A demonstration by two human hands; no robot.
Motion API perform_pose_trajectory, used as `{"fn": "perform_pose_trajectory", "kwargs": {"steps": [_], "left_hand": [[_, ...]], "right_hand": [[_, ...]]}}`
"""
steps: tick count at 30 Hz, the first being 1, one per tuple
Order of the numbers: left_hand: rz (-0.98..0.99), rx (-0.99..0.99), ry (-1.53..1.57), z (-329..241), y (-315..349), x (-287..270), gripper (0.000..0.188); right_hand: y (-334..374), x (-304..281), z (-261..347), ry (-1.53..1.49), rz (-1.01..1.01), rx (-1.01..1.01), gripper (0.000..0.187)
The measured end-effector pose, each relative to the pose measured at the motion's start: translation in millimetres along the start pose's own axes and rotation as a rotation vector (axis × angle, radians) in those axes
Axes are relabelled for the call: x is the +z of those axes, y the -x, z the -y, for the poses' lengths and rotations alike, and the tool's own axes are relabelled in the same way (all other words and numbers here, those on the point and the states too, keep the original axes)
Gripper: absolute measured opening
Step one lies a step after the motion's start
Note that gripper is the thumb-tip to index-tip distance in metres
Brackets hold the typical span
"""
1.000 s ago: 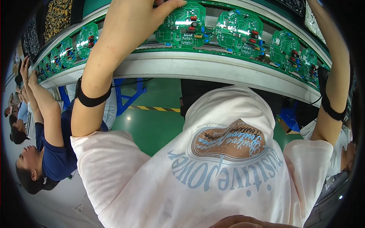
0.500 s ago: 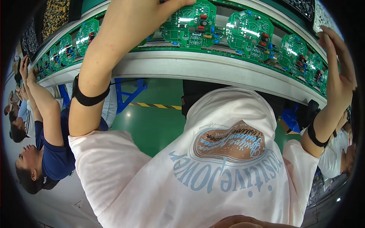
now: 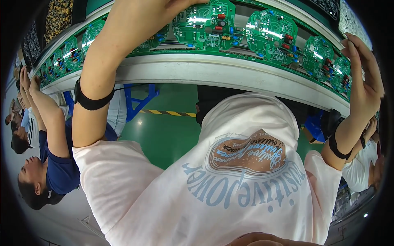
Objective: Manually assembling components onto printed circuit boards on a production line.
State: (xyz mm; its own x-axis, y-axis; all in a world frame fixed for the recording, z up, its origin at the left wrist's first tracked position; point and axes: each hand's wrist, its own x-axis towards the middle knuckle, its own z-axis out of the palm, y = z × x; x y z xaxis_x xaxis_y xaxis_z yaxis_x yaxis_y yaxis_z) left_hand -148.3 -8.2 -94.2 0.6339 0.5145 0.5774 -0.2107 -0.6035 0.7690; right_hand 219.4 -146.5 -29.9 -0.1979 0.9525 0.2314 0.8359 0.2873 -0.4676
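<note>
My left hand (image 3: 174, 7) reaches over the far part of a green circuit board (image 3: 205, 24), one digit stretched along the board's upper edge. Its other fingers are cut off by the top of the picture, so what they do is hidden. The board carries red, blue and dark components. At the far right my right hand (image 3: 365, 71) is raised by the line's edge, its fingertips drawn together in a pinch. Anything between those tips is too small to make out. Another populated board (image 3: 273, 35) lies between my hands.
More green boards (image 3: 318, 53) sit in a row along the pale rail (image 3: 230, 69). Bins of small parts (image 3: 59, 20) stand beyond at the left, with a dark tray (image 3: 326, 6) at the far right. A co-worker (image 3: 55, 151) works at my left; another person (image 3: 363, 168) is at my right.
The boards sit slightly farther right relative to the picture. My left forearm has shifted a little left, and my right hand has come slightly lower, its fingers still pinched.
</note>
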Motion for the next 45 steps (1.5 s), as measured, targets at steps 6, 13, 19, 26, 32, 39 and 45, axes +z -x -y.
{"fn": "perform_pose_trajectory", "kwargs": {"steps": [6,13,19,26,32,39,45], "left_hand": [[0.35,-0.324,-0.629,-39.7,-22.9,-9.1,0.011],[0.001,-0.046,0.021,-3.8,-3.2,1.0,0.01],[-0.05,-0.026,-0.075,1.6,2.0,4.2,0.008],[-0.054,0.108,-0.243,-2.2,-3.8,14.9,0.008],[0.308,0.102,-0.881,-37.2,-11.2,5.6,0.014],[0.334,0.078,-0.808,-28.8,-33.3,17.2,0.015],[0.163,0.049,-1.079,-30.8,-90.5,15.1,0.015]], "right_hand": [[-1.0,1.5,2.9,-0.008,-0.012,-0.032,0.024],[1.3,4.0,5.3,-0.068,-0.003,-0.041,0.023],[5.5,3.9,2.0,-0.118,0.008,-0.036,0.024],[5.3,28.4,23.3,-0.321,-0.12,-0.042,0.017],[21.6,38.8,39.2,-0.663,-0.067,0.313,0.019],[17.6,49.8,39.1,-1.107,0.027,0.408,0.022],[17.4,59.5,46.0,-1.015,-0.029,0.366,0.019]]}}
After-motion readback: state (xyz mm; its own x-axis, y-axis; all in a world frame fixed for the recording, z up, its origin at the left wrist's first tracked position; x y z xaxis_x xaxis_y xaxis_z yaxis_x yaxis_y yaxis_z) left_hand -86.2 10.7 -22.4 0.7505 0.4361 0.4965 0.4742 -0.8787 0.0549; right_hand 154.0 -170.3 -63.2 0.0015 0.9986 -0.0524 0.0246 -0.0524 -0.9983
